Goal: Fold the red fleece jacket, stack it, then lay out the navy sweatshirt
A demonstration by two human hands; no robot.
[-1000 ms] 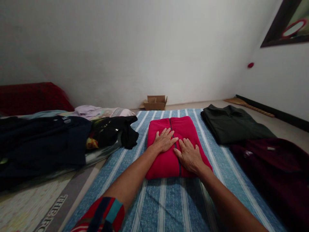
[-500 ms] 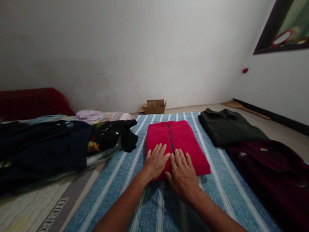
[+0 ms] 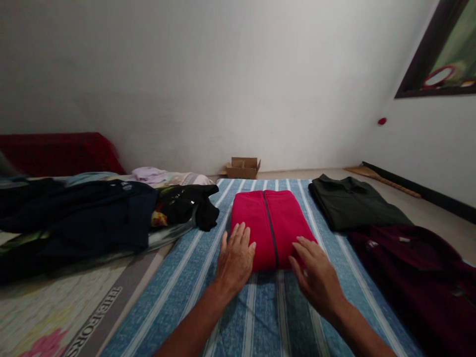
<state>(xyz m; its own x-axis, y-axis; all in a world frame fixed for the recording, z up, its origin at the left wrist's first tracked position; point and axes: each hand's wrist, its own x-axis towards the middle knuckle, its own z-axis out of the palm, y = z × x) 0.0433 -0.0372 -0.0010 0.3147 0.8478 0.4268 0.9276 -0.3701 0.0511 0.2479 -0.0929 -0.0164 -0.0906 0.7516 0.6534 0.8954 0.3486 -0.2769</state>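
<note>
A folded red jacket (image 3: 255,213) with a dark zip down its middle lies flat on the blue striped cloth (image 3: 178,282). My left hand (image 3: 236,255) is at its near left corner, fingers stretched out and slightly apart. At the near right corner is my right hand (image 3: 316,270), its fingers extended and the thumb apart. Neither hand grips anything; whether the fingertips press on the fabric is hard to tell.
On the right lie a folded dark green shirt (image 3: 357,203) and a maroon garment (image 3: 405,267). Dark clothes (image 3: 100,213) are heaped on the left over a patterned sheet (image 3: 111,282). A cardboard box (image 3: 241,171) stands by the wall.
My hands have moved apart from the middle of the red jacket, the left one towards its left edge and the right one to its right corner. The camera view has shifted slightly.
</note>
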